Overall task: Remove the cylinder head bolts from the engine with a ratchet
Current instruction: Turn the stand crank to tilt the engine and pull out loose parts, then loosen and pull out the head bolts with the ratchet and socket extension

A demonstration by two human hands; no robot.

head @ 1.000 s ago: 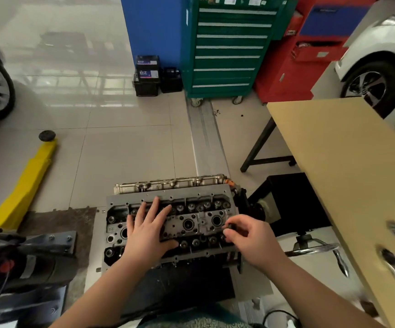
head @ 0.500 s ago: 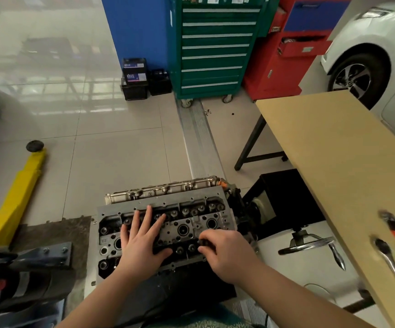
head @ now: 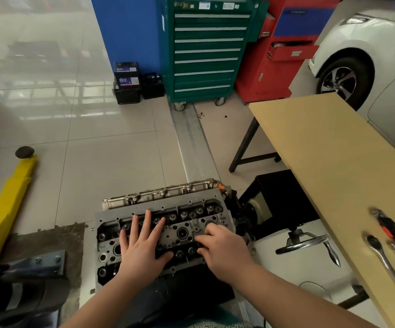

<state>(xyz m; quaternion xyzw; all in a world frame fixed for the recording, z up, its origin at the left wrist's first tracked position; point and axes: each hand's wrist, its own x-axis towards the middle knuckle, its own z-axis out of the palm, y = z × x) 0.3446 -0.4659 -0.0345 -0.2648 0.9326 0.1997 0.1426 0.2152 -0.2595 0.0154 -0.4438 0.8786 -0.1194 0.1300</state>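
The grey cylinder head (head: 187, 209) sits on an engine stand low in the middle of the head view, its top full of dark bolt and valve holes. My left hand (head: 142, 247) lies flat on its left half with the fingers spread. My right hand (head: 222, 249) is on the right half, thumb and fingers curled down and pinching a bolt that the fingertips mostly hide. The chrome ratchet (head: 381, 254) lies on the wooden table (head: 333, 162) to the right, away from both hands.
Tools with red and black handles (head: 389, 227) lie beside the ratchet. The stand's hand wheel (head: 302, 242) sticks out right of the engine. A yellow lift arm (head: 9, 200) lies left, a green tool cabinet (head: 206, 50) and a white car (head: 357, 67) behind.
My right hand has shifted left along the head, from its right end toward the middle, fingers still curled. My left hand stays flat on the head.
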